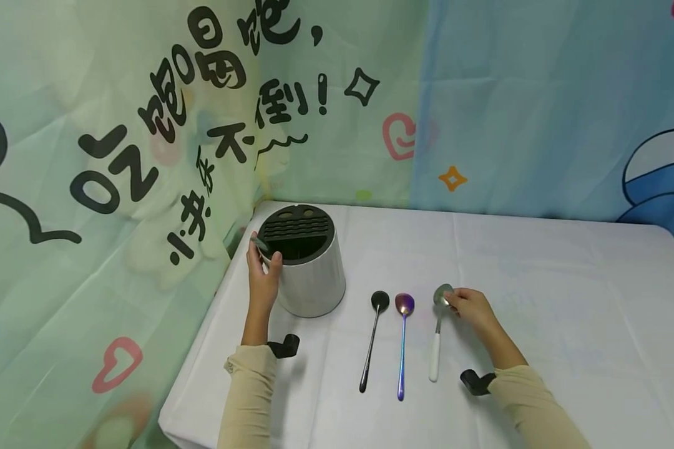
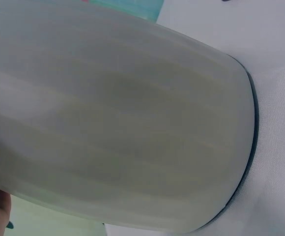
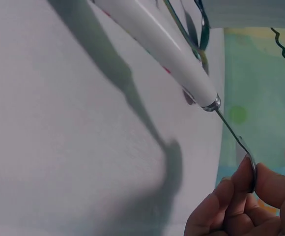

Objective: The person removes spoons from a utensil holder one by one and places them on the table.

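My left hand (image 1: 263, 280) is at the near left rim of a white utensil holder (image 1: 314, 290) with a dark slotted lid. Between its thumb and fingers is a greyish, spoon-like piece (image 1: 261, 245), leaning over the rim; its rest is hidden. In the left wrist view the holder's side fills most of the picture. On the right, my right hand (image 1: 474, 312) pinches the metal bowl of a white-handled spoon (image 1: 435, 358) between thumb and fingers. The right wrist view shows the handle (image 3: 167, 54) slanting above the cloth, its shadow apart from it.
To the left of the white-handled spoon lie a black spoon (image 1: 373, 343) and a purple-blue spoon (image 1: 403, 349), side by side, bowls away from me. A white cloth (image 1: 584, 324) covers the table. Printed curtains (image 1: 511, 106) stand behind and on the left.
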